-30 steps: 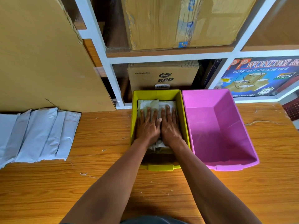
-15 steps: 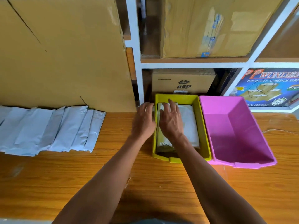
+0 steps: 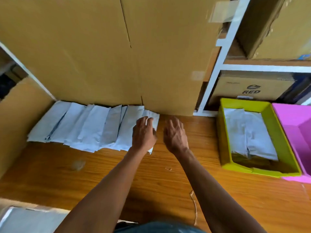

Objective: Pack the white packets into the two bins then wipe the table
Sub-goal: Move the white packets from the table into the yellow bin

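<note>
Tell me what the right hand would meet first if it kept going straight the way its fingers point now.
Probably the large cardboard sheet standing at the back of the table. The right hand is open, fingers pointing away over bare wood just right of the white packets; its height above the table is unclear.

Two bins: one yellow [image 3: 225, 137], one pink [image 3: 286, 115]; two hands.

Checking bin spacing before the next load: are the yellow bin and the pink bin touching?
Touching. The head view shows the yellow bin and the pink bin meeting along their sides, no table visible between.
</note>
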Demonstrator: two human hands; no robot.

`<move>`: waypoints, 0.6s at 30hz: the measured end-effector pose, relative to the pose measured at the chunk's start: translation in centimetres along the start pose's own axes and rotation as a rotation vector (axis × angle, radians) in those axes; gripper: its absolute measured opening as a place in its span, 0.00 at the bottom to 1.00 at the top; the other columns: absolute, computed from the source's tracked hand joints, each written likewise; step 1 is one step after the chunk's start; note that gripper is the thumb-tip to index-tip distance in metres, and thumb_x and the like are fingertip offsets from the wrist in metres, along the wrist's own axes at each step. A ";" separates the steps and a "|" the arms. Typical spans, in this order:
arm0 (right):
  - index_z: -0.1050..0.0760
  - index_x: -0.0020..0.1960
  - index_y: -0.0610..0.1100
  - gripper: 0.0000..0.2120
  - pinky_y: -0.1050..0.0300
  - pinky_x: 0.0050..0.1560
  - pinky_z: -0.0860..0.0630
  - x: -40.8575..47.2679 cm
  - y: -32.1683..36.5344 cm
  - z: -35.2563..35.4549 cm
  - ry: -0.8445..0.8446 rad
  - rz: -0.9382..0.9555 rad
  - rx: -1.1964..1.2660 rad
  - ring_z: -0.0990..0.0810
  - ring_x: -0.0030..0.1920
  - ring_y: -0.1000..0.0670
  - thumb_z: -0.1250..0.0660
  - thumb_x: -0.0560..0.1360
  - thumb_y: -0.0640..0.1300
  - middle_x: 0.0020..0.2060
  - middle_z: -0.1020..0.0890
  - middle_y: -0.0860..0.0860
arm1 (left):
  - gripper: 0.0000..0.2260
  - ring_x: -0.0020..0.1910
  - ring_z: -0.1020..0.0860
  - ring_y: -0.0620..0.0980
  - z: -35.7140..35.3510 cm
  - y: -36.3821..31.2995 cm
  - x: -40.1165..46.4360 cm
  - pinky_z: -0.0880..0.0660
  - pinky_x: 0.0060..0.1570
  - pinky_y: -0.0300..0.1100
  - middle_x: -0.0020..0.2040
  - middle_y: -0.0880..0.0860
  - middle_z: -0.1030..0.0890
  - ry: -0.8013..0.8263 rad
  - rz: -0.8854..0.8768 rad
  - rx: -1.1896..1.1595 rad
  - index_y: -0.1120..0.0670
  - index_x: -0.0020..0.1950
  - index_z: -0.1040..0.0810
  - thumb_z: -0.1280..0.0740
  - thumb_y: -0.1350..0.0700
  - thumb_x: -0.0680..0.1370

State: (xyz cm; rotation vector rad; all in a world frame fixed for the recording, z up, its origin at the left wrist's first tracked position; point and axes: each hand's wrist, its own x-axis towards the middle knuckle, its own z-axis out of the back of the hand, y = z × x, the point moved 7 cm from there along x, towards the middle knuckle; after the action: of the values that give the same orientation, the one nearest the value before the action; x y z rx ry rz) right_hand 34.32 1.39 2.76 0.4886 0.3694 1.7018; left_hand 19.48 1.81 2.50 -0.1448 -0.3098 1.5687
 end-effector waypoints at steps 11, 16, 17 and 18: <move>0.35 0.78 0.42 0.21 0.41 0.73 0.31 3.7 7.3 -9.5 0.123 -0.027 -0.037 0.35 0.76 0.35 0.43 0.87 0.47 0.81 0.39 0.38 | 0.33 0.82 0.42 0.61 -1.2 11.2 3.4 0.36 0.76 0.55 0.84 0.57 0.43 0.151 0.044 0.031 0.51 0.85 0.43 0.35 0.45 0.83; 0.38 0.79 0.43 0.22 0.40 0.75 0.31 5.8 7.4 -10.8 0.148 -0.082 -0.053 0.37 0.77 0.37 0.43 0.87 0.47 0.81 0.40 0.39 | 0.39 0.84 0.48 0.63 -2.4 12.3 5.6 0.43 0.81 0.56 0.86 0.60 0.51 0.220 0.036 -0.002 0.47 0.87 0.53 0.37 0.38 0.83; 0.38 0.78 0.43 0.21 0.40 0.74 0.30 6.1 7.3 -10.9 0.147 -0.090 -0.055 0.36 0.77 0.36 0.42 0.87 0.46 0.81 0.40 0.38 | 0.41 0.84 0.49 0.63 -2.6 12.4 6.1 0.45 0.82 0.56 0.86 0.60 0.53 0.224 0.036 -0.012 0.47 0.87 0.55 0.37 0.36 0.82; 0.38 0.78 0.43 0.21 0.39 0.73 0.30 6.3 7.1 -11.1 0.149 -0.101 -0.062 0.36 0.76 0.36 0.42 0.86 0.46 0.81 0.40 0.38 | 0.42 0.85 0.50 0.63 -2.9 12.4 6.6 0.47 0.82 0.55 0.86 0.61 0.54 0.231 0.038 -0.026 0.47 0.87 0.56 0.37 0.35 0.82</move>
State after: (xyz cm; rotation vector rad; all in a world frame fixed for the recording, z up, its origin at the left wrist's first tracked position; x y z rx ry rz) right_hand 21.71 6.50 -2.45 0.2940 0.4402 1.6507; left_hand 8.27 8.70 -3.14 -0.3510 -0.1466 1.5678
